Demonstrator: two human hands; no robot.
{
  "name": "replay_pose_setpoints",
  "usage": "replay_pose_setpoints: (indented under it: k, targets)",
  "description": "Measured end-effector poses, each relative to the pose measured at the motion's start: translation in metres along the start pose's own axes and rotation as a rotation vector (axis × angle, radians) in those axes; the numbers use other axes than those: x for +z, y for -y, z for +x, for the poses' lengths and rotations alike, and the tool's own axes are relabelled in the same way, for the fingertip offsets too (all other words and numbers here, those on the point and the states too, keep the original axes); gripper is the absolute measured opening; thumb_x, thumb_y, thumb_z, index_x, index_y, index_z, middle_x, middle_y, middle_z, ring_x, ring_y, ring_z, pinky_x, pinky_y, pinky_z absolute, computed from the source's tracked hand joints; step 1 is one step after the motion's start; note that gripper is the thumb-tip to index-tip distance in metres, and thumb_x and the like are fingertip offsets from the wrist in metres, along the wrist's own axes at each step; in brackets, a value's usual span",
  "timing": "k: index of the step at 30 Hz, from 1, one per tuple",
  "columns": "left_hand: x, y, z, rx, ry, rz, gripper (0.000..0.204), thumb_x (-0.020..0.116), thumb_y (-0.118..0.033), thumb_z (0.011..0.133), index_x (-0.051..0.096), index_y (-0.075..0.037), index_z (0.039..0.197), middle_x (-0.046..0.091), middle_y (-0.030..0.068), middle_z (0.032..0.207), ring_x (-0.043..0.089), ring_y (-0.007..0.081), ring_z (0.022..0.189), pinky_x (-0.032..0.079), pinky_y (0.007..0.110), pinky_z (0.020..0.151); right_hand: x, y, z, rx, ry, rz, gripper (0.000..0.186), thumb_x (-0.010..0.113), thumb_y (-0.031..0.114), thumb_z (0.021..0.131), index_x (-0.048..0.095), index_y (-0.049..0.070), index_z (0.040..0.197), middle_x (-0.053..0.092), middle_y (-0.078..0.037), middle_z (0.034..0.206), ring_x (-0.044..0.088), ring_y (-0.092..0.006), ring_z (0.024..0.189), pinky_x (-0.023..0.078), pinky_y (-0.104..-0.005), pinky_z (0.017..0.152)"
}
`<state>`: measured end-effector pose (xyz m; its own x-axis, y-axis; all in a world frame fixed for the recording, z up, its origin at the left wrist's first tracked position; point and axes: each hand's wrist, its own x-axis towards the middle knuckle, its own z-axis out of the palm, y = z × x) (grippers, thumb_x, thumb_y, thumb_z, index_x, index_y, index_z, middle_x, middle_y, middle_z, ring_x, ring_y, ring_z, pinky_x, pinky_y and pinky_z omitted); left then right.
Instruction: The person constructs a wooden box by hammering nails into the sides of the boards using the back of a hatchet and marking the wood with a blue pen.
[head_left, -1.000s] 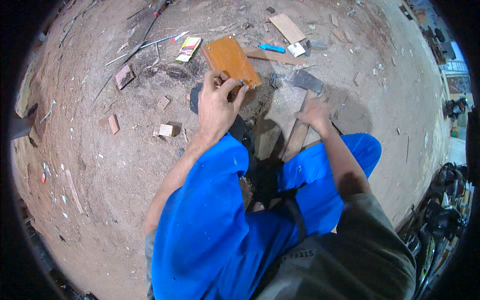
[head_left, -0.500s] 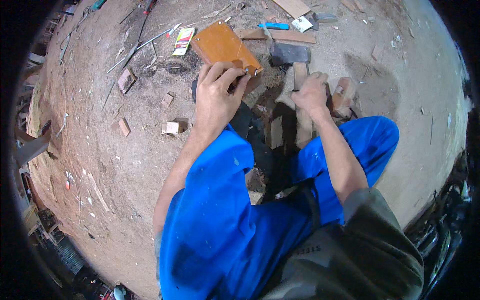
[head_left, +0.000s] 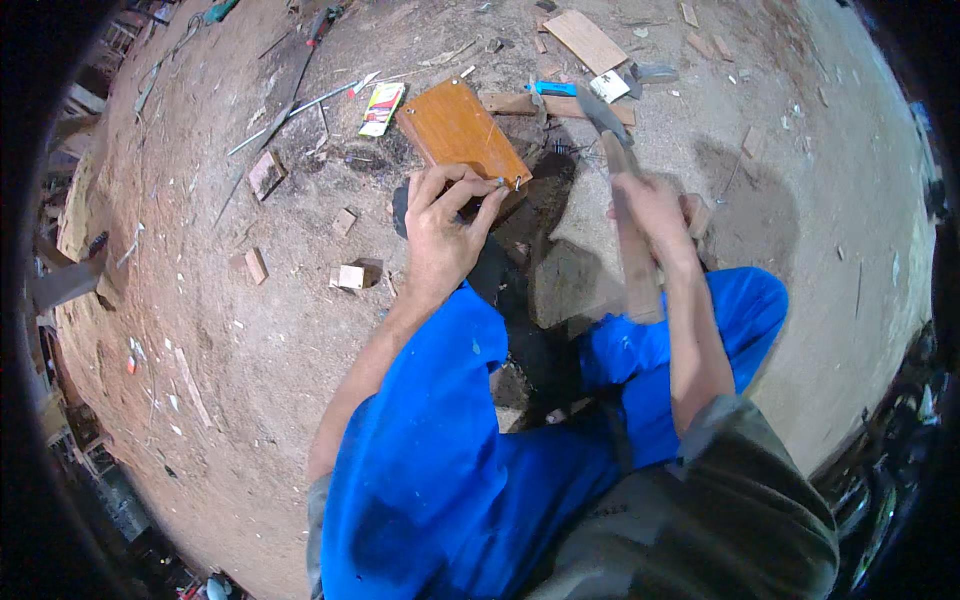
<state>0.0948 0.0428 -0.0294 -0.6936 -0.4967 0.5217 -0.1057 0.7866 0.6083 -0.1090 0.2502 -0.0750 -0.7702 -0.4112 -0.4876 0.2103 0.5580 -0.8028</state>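
My left hand (head_left: 445,220) pinches a small metal fastener (head_left: 499,182) at the near right corner of an orange-brown wooden board (head_left: 455,125), which has small fittings at its corners and rests over a dark object (head_left: 400,212) partly hidden by the hand. My right hand (head_left: 650,210) is wrapped round the wooden handle of a tool (head_left: 632,270) with a dark metal head (head_left: 600,115), raised to the right of the board and slightly blurred.
Around lie a yellow-white packet (head_left: 381,109), a blue marker (head_left: 550,88), a pale plank (head_left: 585,40), a longer strip (head_left: 615,113), metal rods (head_left: 280,120) and several wood offcuts (head_left: 351,276). My bent legs (head_left: 420,450) are below; dark clutter (head_left: 890,440) lines the right rim.
My right hand has lifted the tool, which lay low on the ground earlier, and its head now tilts up toward the upper left. My left hand stays at the board's corner.
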Motion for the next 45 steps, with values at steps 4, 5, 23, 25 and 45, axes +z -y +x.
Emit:
replay_pose_setpoints:
  k: [4,5,23,25,45]
  targets:
    - [0.006,0.008,-0.003,0.028,-0.013,-0.024,0.014,0.087,-0.009,0.077,0.078,-0.007,0.088,0.068,0.0051,0.096,0.062,0.0242,0.094,0.050,0.038,0.082,-0.033,0.014,-0.026,0.113,0.459,0.805,0.051,0.066,0.026,0.090,0.059,-0.004,0.130,0.064,-0.008,0.100,0.065,-0.0178,0.084,0.055,-0.0329,0.078]
    - [0.007,0.004,-0.003,-0.011,-0.007,-0.043,0.014,0.087,-0.009,0.077,0.078,-0.008,0.089,0.068,0.0045,0.096,0.062,0.0240,0.094,0.049,0.038,0.084,-0.038,0.011,-0.047,0.127,0.596,1.000,0.053,0.066,0.022,0.089,0.056,-0.002,0.135,0.062,-0.007,0.103,0.064,-0.0173,0.085,0.055,-0.0330,0.079]
    - [0.004,0.012,-0.010,-0.087,-0.073,-0.119,0.012,0.084,-0.005,0.082,0.079,-0.003,0.093,0.070,0.0089,0.097,0.065,0.0227,0.094,0.052,0.035,0.084,-0.018,0.040,-0.166,-0.058,0.550,0.425,0.059,0.069,0.000,0.075,0.056,-0.003,0.133,0.065,-0.010,0.102,0.065,-0.0176,0.076,0.054,-0.0323,0.068]
    - [0.005,0.013,-0.012,-0.101,-0.090,-0.152,0.011,0.084,-0.006,0.082,0.079,-0.004,0.091,0.069,0.0080,0.095,0.064,0.0229,0.092,0.051,0.035,0.082,-0.016,0.033,-0.170,-0.043,0.557,0.512,0.067,0.067,-0.002,0.075,0.052,-0.004,0.140,0.065,-0.012,0.108,0.065,-0.0185,0.077,0.055,-0.0332,0.068]
    - [0.008,0.007,-0.008,-0.007,0.004,-0.013,0.015,0.083,-0.003,0.082,0.081,-0.007,0.097,0.066,0.0045,0.095,0.059,0.0200,0.089,0.047,0.034,0.078,-0.026,-0.047,-0.163,0.084,0.510,0.710,0.059,0.064,0.002,0.079,0.055,-0.002,0.138,0.065,-0.011,0.113,0.065,-0.0180,0.086,0.059,-0.0358,0.072]
